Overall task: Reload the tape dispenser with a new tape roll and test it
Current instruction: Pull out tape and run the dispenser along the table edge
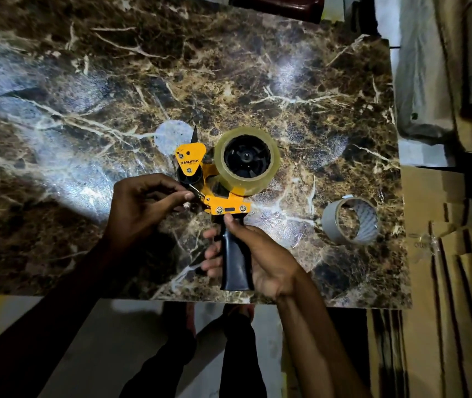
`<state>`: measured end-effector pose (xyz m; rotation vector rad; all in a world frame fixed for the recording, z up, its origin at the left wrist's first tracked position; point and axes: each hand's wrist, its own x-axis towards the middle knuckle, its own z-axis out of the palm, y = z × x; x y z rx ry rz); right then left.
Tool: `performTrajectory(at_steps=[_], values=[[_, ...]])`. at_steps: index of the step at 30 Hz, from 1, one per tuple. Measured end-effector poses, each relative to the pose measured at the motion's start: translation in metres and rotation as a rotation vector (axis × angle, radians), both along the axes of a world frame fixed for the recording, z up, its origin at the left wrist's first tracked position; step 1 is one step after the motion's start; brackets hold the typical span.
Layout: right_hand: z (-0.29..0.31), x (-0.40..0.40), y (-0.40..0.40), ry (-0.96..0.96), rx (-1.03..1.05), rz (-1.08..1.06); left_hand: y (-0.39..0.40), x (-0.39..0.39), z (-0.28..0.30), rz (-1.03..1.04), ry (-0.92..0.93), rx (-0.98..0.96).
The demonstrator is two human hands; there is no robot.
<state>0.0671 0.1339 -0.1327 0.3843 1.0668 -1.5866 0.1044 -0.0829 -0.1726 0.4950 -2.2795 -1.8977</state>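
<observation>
the right hand (260,262) is wrapped closed around the black handle (234,262) of the tape dispenser (214,191), holding it just above the near edge of the marble bench (114,81). the left hand (143,202) pinches something small at the dispenser's front, near the roller (188,176), likely the free tape end, though the strip is clear and hard to make out. the new tape roll (246,161) already sits on the hub. the dispenser looks rigid and fairly light, best held by the handle; the tape will be thin, sticky and prone to folding on itself. the blade is hidden behind the orange plate (190,158). the spent cardboard core (349,221) lies well apart to the right.
</observation>
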Motion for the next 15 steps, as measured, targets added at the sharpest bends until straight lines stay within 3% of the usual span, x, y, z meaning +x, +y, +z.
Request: performTrajectory(at_steps=[8,15], values=[[-0.023,0.012,-0.01,-0.072,-0.228,-0.077,-0.003,-0.004,0.001,-0.03,-0.023,0.015],[-0.018,0.018,-0.019,0.043,-0.148,-0.161,-0.007,-0.006,-0.001,-0.049,-0.002,0.01]])
